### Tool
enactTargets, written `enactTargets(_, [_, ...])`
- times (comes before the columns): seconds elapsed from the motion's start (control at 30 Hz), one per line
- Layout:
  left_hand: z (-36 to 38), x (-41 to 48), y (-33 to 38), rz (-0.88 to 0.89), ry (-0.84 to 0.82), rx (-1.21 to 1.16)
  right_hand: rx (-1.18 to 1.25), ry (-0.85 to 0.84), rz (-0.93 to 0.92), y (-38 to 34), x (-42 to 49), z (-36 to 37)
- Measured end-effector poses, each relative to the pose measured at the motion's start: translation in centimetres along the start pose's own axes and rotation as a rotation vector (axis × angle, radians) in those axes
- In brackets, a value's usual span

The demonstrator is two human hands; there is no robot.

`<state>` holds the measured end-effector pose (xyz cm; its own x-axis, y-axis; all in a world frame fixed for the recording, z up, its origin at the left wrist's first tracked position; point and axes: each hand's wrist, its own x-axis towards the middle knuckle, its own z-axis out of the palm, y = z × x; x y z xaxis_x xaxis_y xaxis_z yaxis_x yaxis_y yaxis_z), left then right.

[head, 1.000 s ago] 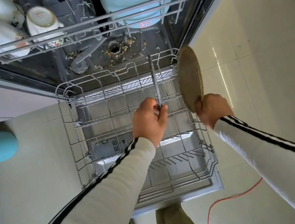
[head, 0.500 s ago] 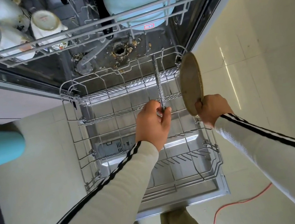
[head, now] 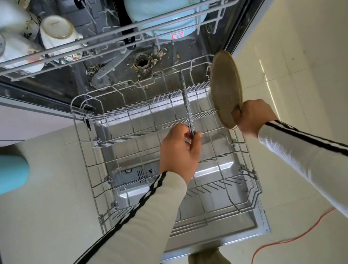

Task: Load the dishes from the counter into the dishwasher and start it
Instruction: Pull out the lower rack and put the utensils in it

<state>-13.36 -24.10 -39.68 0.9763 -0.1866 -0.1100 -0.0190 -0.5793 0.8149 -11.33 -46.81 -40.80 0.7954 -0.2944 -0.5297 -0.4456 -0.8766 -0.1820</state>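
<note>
Little has shifted: the left grip [head: 181,151] still pinches the speckled plate [head: 186,104] upright, edge-on among the tines of the lower rack [head: 91,144], while the right grip [head: 253,118] holds the brown plate [head: 226,90] at its right side. Seat each rim squarely between tines before letting go.

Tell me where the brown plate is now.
Head view, right of centre: the brown plate is held on edge by the right hand at the right rim of the lower rack, right of the speckled plate.

Home kitchen: open dishwasher [head: 187,241], tiled floor [head: 296,63].
</note>
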Motion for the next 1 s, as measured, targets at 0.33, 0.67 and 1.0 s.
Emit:
enactTargets(0.33, [-0.2, -0.3, -0.7, -0.007, -0.012, -0.064, -0.126, -0.157, 0.077, -1.5, 5.3, -2.2])
enactTargets(0.67, [0.7, -0.2, -0.8, -0.031, -0.067, -0.036, 0.052, 0.11, 0.293, -1.8, 5.2, -2.5])
enactTargets(1.0, [1.7, 0.0, 3.9, 0.178, -0.089, 0.111, 0.751, -0.02, -0.177, -4.6, -7.8, -2.5])
